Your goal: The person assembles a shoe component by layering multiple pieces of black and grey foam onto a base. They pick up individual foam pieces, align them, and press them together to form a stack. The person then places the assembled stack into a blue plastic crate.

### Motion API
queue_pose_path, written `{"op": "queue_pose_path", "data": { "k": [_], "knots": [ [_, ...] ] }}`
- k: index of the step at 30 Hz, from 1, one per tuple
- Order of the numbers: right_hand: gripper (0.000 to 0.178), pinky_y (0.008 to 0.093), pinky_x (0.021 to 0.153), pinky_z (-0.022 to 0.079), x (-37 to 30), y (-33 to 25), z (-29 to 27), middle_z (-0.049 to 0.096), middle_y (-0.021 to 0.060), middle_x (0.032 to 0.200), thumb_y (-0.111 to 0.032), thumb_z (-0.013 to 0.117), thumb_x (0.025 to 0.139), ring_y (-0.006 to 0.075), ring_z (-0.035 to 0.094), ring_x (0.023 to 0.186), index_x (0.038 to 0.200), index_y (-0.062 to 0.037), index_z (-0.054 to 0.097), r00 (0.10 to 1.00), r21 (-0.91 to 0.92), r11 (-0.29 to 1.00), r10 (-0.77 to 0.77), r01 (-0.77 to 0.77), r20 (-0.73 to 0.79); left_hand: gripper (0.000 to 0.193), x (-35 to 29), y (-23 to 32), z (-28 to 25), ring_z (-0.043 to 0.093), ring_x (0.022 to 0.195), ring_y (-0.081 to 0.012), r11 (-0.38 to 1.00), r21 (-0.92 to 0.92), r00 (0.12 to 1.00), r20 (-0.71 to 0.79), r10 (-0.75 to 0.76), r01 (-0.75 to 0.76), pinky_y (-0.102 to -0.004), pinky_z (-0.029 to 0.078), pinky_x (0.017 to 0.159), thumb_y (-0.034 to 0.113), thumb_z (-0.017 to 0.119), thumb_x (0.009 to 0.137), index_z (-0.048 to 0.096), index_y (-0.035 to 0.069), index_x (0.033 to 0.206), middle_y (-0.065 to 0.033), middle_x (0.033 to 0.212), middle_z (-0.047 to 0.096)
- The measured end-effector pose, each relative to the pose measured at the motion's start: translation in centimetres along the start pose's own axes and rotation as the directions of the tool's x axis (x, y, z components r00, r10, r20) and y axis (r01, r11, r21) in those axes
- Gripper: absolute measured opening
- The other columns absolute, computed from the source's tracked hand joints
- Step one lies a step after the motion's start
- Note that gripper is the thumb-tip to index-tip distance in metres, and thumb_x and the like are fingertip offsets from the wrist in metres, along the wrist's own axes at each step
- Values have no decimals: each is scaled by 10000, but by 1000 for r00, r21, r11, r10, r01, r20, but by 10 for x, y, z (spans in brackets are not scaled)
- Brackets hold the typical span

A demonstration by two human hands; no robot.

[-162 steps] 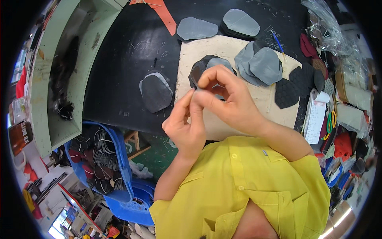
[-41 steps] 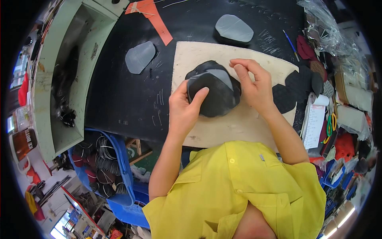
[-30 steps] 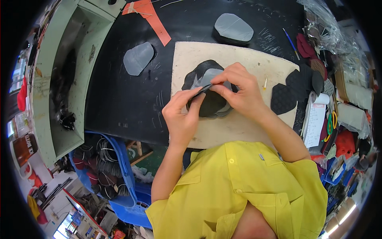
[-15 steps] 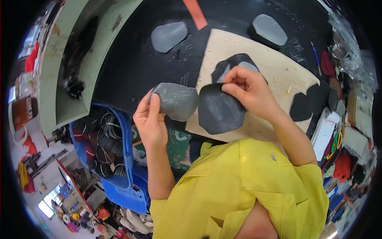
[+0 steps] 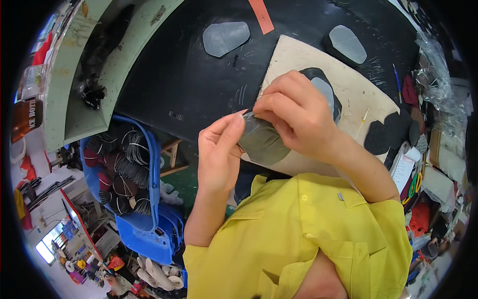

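Before my chest hangs a rounded dark grey-green piece of sheet material, with a shiny upper edge. My left hand pinches its upper left edge between thumb and fingers. Right beside those fingertips, my right hand is closed on the same edge, hiding much of the piece's right side. Whether a second sheet lies against it, I cannot tell. Behind my right hand, a black piece with a light grey patch lies on the pale board.
On the black table are a grey cut piece, a small stack of grey-topped pieces and an orange strip. Black pieces overlap the board's right edge. A blue basket of bundled pieces stands left, below a pale green trough.
My hands have come together, the left moving right and up. Earlier each held a separate piece, grey on the left and black on the right; now both grip one edge.
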State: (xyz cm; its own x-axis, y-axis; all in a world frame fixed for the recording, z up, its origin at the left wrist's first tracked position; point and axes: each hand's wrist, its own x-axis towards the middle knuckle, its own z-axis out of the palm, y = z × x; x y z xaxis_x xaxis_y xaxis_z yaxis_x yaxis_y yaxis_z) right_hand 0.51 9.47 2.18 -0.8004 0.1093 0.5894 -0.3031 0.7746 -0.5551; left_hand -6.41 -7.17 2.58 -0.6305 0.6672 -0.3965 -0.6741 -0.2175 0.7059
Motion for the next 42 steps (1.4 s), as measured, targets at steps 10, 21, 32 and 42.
{"op": "queue_pose_path", "data": {
  "k": [10,21,32,42],
  "knots": [
    [177,359,853,431,-35,-23,-17,621,33,892,-123,659,654,219,600,911,813,-77,596,956,-218,944,-275,247,-107,322,9,8,-4,683,909,-171,991,130,999,50,1,-8,-255,543,766,287,590,966,644,-21,1040,-118,915,704],
    [141,374,833,462,-43,-26,-22,624,36,920,-37,634,712,214,605,936,830,-77,567,960,-113,963,-258,246,-105,122,0,-9,22,608,712,-63,998,60,999,49,-9,6,-202,486,644,111,597,946,656,6,931,-21,860,659],
    [146,437,720,476,-149,-41,-169,625,147,825,-82,670,767,353,597,833,896,-25,636,410,-361,811,555,-460,723,154,8,64,-1,539,718,-27,705,641,953,217,212,-303,-192,441,650,122,575,970,664,-3,952,20,806,623],
    [378,387,837,479,-76,43,-70,660,138,1012,-152,750,757,305,603,990,1098,-30,638,914,-338,863,406,-375,23,316,60,-29,-8,600,883,-263,-29,799,792,600,115,-601,-329,488,785,203,728,811,658,2,1044,-102,986,655]
  ]
}}
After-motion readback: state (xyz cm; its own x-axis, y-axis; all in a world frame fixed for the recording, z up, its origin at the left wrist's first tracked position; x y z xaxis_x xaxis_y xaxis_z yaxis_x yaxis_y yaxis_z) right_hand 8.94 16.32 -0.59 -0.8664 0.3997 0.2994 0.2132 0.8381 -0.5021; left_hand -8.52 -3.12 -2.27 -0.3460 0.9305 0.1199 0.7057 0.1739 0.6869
